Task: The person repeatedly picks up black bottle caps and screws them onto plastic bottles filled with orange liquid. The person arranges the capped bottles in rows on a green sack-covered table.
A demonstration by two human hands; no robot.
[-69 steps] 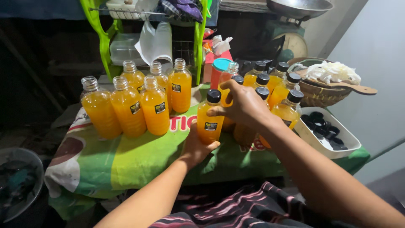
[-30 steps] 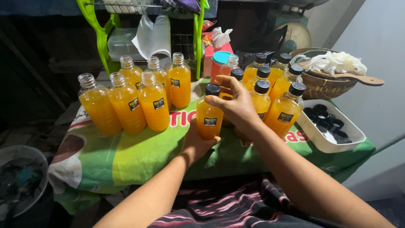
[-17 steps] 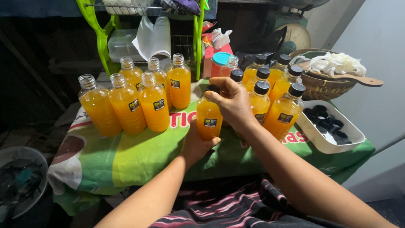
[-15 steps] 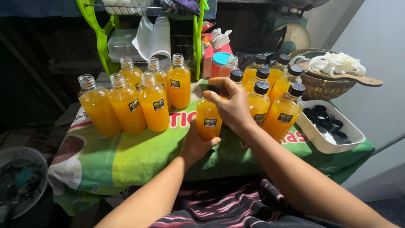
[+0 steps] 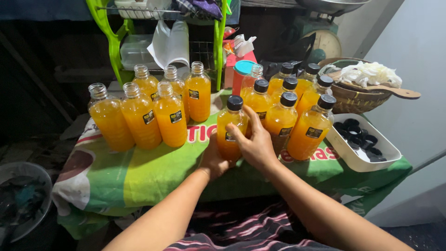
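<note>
A small bottle of orange juice (image 5: pixel 228 122) with a black cap stands on the green printed cloth (image 5: pixel 153 169) in front of me. My left hand (image 5: pixel 214 160) cups its base from the near left. My right hand (image 5: pixel 255 144) wraps its right side, thumb across the label. To the right, touching my right hand, stand several capped orange bottles (image 5: pixel 310 128). Several uncapped orange bottles (image 5: pixel 139 116) are grouped on the left.
A white tray (image 5: pixel 344 149) of black caps lies at the right edge. Behind it are a woven basket (image 5: pixel 357 96) with white shreds and a wooden spoon, and a kitchen scale (image 5: pixel 325 42). A green dish rack (image 5: pixel 111 44) stands behind; a dark basin (image 5: pixel 21 200) sits low left.
My right hand, which covered the cap, has slid down to the bottle's side, so the black cap now shows. My left hand stays at the base.
</note>
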